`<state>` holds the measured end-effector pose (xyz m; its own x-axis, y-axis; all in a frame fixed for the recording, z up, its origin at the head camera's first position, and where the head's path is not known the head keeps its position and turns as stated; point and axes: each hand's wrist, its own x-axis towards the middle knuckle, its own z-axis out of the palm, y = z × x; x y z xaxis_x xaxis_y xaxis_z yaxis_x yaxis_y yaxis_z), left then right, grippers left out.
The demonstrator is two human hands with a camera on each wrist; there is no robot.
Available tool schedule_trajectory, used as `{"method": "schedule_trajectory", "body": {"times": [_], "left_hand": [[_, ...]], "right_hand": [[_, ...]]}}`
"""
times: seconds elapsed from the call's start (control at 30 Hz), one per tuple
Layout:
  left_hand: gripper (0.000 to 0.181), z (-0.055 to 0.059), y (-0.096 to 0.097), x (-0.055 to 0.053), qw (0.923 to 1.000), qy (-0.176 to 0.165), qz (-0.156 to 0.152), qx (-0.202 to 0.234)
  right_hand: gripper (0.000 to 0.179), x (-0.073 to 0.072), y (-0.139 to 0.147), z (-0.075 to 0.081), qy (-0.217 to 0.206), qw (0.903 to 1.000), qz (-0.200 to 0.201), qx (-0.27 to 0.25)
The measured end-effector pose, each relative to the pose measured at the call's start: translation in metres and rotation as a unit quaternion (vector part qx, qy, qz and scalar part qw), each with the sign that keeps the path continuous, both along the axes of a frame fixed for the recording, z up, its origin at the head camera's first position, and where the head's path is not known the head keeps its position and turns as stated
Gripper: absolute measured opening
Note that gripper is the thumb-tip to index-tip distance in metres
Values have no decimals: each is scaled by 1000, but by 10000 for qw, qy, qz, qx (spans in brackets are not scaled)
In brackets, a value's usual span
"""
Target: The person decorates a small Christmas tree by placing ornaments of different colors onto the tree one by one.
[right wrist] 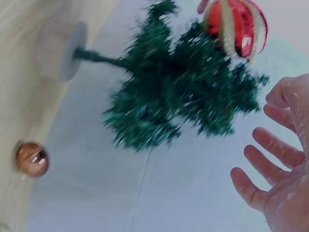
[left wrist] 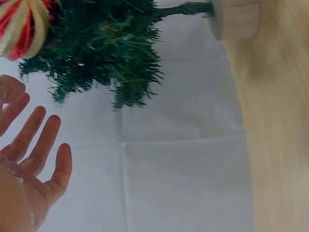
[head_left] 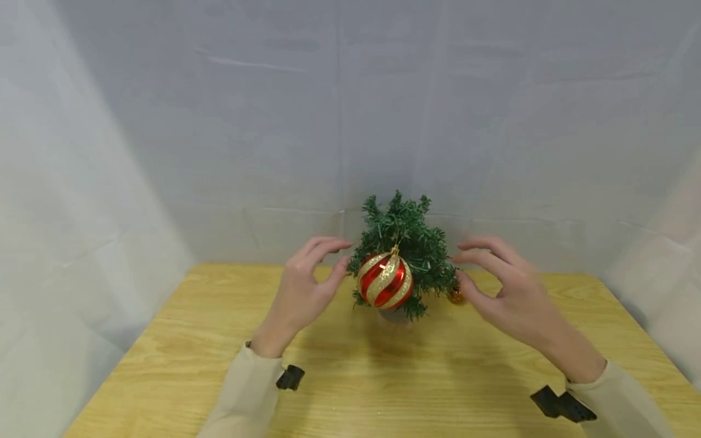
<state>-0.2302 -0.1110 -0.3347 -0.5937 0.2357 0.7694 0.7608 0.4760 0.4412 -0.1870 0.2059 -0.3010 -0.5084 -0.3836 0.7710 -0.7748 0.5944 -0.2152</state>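
A small artificial Christmas tree (head_left: 429,255) stands upright on a round wooden base (left wrist: 239,19). From its near side hangs a red bauble (head_left: 385,281) with gold glitter swirls and a gold cap, large against the tree. My left hand (head_left: 306,283) is at the tree's left side, fingers spread and relaxed, holding nothing. On the opposite side my right hand (head_left: 506,289) has its fingers loosely bent, with nothing in its grasp. Both palms face the tree; in the right wrist view a gap shows between the fingers (right wrist: 270,150) and the branches.
A small copper-coloured ball (right wrist: 32,159) lies on the wooden table (head_left: 219,340) to the right of the tree. White sheeting (head_left: 263,121) rises behind the table and along both sides. Each sleeve cuff has a black strap piece (head_left: 290,378) near it.
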Motion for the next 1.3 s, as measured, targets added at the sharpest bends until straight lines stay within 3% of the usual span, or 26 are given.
{"method": "schedule_trajectory", "body": {"times": [0.27, 0.5, 0.7, 0.87, 1.1, 1.3], "left_hand": [[33, -7, -2, -16, 9986, -514, 37, -120], [33, -4, 6, -29, 9960, -878, -56, -139], [33, -1, 14, -40, 9967, -760, -233, -188], [31, -2, 18, -46, 9971, -611, -344, -311], [25, -5, 21, -51, 9970, 7, -291, -717], [23, -6, 21, -53, 9954, 334, -274, -860]], "right_hand": [[40, -2, 33, -22, -62, 9995, -308, 56], [38, 2, 59, -41, -286, 9968, -742, 111], [35, 4, 80, -53, -394, 9921, -1176, 194], [32, 6, 95, -64, -426, 9909, -1262, 197], [32, 8, 107, -75, -553, 9877, -1438, 254], [33, 6, 113, -80, -519, 9872, -1474, 317]]}}
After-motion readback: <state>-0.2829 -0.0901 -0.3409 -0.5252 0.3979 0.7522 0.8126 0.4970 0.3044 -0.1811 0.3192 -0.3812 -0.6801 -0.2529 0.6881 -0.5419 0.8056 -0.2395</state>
